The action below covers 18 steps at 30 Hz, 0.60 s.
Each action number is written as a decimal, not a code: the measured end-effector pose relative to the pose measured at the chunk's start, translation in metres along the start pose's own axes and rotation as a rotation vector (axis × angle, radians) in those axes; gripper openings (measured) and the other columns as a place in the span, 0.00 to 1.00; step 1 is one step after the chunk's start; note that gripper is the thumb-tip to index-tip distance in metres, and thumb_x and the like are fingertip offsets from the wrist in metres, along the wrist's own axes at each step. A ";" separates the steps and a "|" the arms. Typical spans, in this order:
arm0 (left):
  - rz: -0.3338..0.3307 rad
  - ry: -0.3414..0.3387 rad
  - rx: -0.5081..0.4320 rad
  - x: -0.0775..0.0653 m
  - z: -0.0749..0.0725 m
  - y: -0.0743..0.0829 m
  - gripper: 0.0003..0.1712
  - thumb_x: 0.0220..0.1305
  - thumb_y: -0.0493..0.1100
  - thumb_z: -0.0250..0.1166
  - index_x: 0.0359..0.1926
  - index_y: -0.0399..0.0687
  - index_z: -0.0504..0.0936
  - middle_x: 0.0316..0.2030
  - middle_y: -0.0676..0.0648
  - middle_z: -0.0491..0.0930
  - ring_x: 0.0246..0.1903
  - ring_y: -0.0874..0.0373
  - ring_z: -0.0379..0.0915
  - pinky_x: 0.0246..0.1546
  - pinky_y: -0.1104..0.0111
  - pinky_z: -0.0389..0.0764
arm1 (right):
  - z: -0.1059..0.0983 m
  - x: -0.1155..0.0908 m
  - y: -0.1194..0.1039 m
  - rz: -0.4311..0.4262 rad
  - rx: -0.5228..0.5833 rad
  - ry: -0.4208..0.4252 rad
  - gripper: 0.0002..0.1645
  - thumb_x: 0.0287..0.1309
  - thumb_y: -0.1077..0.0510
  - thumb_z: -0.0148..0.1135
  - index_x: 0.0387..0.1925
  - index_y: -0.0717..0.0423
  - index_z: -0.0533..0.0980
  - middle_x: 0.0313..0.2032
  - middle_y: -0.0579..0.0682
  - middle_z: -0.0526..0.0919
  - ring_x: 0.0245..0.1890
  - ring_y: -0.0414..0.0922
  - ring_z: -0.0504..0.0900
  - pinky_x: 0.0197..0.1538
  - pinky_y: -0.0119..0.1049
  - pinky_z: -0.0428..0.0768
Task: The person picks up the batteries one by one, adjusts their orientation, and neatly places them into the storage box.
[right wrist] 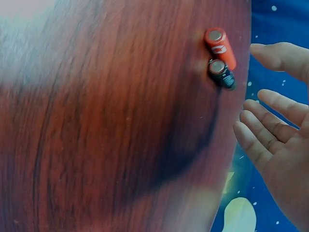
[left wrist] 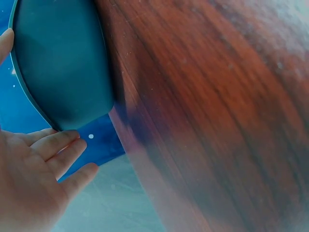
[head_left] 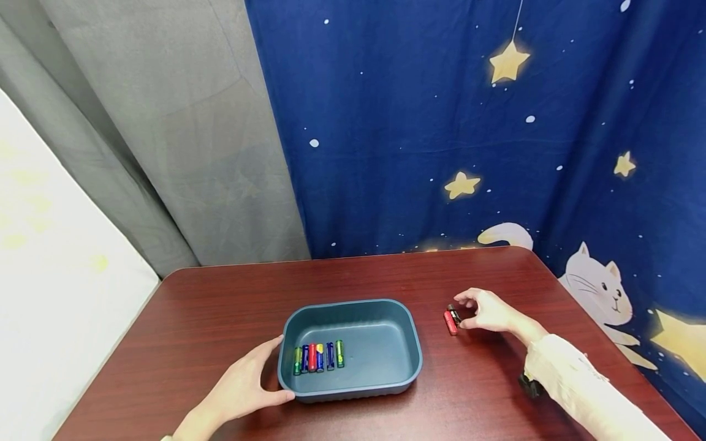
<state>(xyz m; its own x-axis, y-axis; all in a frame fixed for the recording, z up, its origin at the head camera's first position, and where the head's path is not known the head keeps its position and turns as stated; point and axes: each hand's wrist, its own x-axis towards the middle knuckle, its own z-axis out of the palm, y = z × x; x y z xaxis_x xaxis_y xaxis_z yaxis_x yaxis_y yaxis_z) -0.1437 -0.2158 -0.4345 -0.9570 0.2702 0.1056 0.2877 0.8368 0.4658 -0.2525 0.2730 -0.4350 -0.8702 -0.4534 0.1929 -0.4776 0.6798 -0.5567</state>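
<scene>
A dark teal plastic bin (head_left: 380, 352) rests on the table. My left hand (head_left: 242, 383) is at its left end, thumb and fingers spread along the rim; in the left wrist view the straight fingers (left wrist: 58, 145) touch the bin's edge. Inside, several batteries stand in a row on the left, among them a red battery (head_left: 312, 358) and a green battery (head_left: 340, 354). Right of the bin, a red battery (head_left: 450, 323) and a black battery (right wrist: 221, 73) lie side by side. My right hand (head_left: 491, 312) hovers beside them, thumb and fingers apart, holding nothing.
The reddish-brown wooden table (head_left: 231, 306) ends at a rounded far edge. Behind it hang a grey curtain (head_left: 182, 141) and a blue starry curtain (head_left: 397, 122). A small black object (head_left: 531, 386) is under the right sleeve.
</scene>
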 end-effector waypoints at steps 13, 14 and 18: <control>0.000 -0.003 -0.007 0.000 0.000 0.000 0.55 0.35 0.70 0.69 0.64 0.52 0.63 0.57 0.53 0.69 0.55 0.55 0.66 0.52 0.52 0.71 | 0.014 0.008 0.018 -0.047 -0.038 -0.043 0.32 0.27 0.64 0.70 0.43 0.70 0.74 0.37 0.56 0.79 0.34 0.49 0.75 0.38 0.38 0.76; 0.002 -0.002 -0.007 0.000 0.000 0.000 0.55 0.35 0.70 0.69 0.64 0.52 0.63 0.57 0.53 0.69 0.55 0.55 0.66 0.52 0.53 0.71 | 0.015 0.009 0.019 -0.050 -0.040 -0.048 0.32 0.26 0.64 0.70 0.42 0.70 0.74 0.36 0.55 0.79 0.34 0.49 0.75 0.38 0.38 0.76; 0.004 0.003 -0.003 0.001 0.001 -0.001 0.55 0.34 0.71 0.68 0.64 0.53 0.63 0.56 0.53 0.70 0.55 0.56 0.67 0.52 0.53 0.71 | 0.016 0.010 0.020 -0.052 -0.060 -0.054 0.31 0.26 0.64 0.69 0.41 0.68 0.75 0.34 0.53 0.78 0.33 0.47 0.75 0.37 0.36 0.75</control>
<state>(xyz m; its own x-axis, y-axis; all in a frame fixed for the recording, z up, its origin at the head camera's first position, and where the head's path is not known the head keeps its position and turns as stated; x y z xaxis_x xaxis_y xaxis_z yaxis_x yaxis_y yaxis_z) -0.1446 -0.2163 -0.4359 -0.9560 0.2722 0.1097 0.2913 0.8346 0.4676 -0.2685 0.2726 -0.4570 -0.8368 -0.5186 0.1753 -0.5300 0.6872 -0.4969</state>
